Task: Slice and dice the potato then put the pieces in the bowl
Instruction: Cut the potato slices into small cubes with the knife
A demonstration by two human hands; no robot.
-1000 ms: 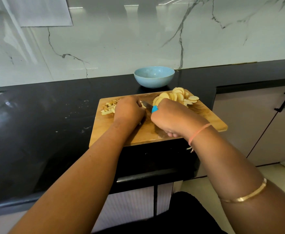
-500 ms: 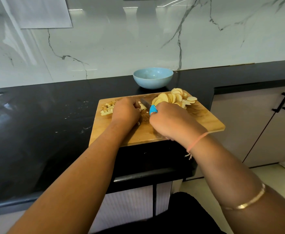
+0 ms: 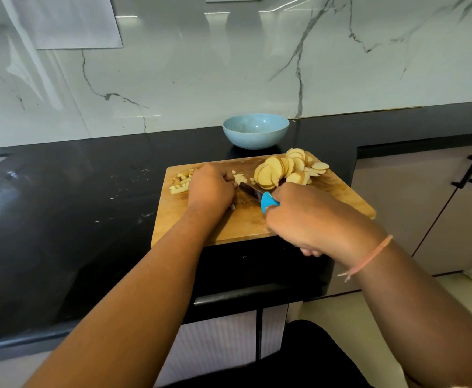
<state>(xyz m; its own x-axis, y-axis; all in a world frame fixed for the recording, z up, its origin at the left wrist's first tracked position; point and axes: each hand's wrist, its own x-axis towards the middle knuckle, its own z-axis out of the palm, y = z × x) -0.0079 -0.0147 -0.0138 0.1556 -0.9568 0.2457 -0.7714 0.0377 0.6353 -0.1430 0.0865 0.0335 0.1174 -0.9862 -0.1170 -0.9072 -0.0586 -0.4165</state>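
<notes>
Head cam, looking down at black desk (image 3: 75, 205).

- Wooden cutting board (image 3: 341, 197) at desk's front edge, near corner overhanging a bit.
- L hand (image 3: 211, 186): on board, left of centre. Fingers curled down, tips pinning a pale potato piece (image 3: 240, 179) to the wood; most of that piece hidden under the hand.
- R hand (image 3: 307, 219): fingers clenched round blue handle of knife (image 3: 253, 191). Dark blade angles up-left, tip right beside L fingertips and the pinned piece. Can't tell if the edge touches the wood.
- Potato slices (image 3: 282, 169): fanned stack of rounds, far-right part of board, just beyond R hand. A few lie flat at the far-right edge.
- Cut strips (image 3: 180, 183): small heap at board's far-left side, partly behind L hand.
- Bowl (image 3: 256, 131): light blue, on desk just behind board, near the marble wall. Inside looks bare from this angle.
- Pink thread band (image 3: 369, 259) on R wrist.
- Paper sheet (image 3: 69, 21) stuck on wall, top left.
</notes>
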